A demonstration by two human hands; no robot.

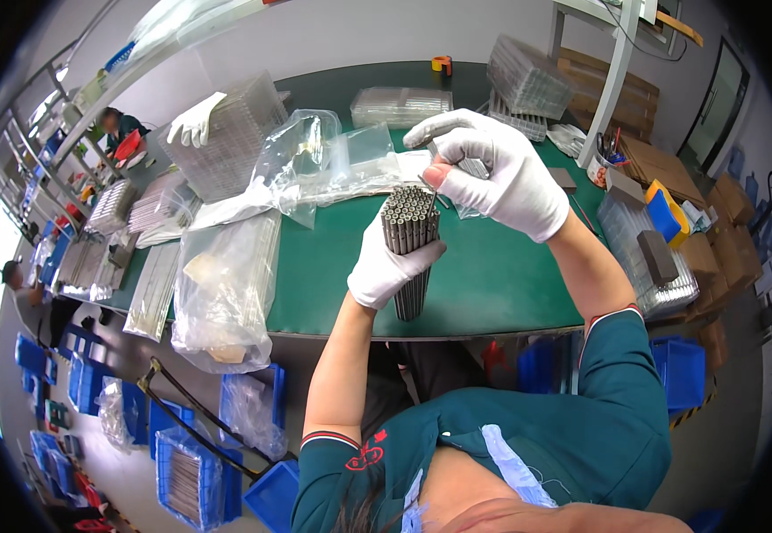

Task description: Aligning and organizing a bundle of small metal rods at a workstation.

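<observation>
My left hand (pixel 384 266), in a white glove, is wrapped round a thick bundle of thin grey metal rods (pixel 411 233). The bundle stands upright over the front part of the green table, its rod ends facing up. Just above and to the right of it is my right hand (pixel 501 173), also gloved, with the thumb tip bare. Its fingers are curled in toward the thumb; whatever they pinch, if anything, is too small to make out. Behind the hands lie clear plastic bags (pixel 301 164) and white paper (pixel 412 166).
A large plastic bag (pixel 226 284) hangs over the front edge of the green table (pixel 510 284). Stacked clear trays (pixel 226 133), with a white glove on top, stand back left; more trays (pixel 528 75) are back right. Blue crates (pixel 192 475) sit on the floor. Other people are far left.
</observation>
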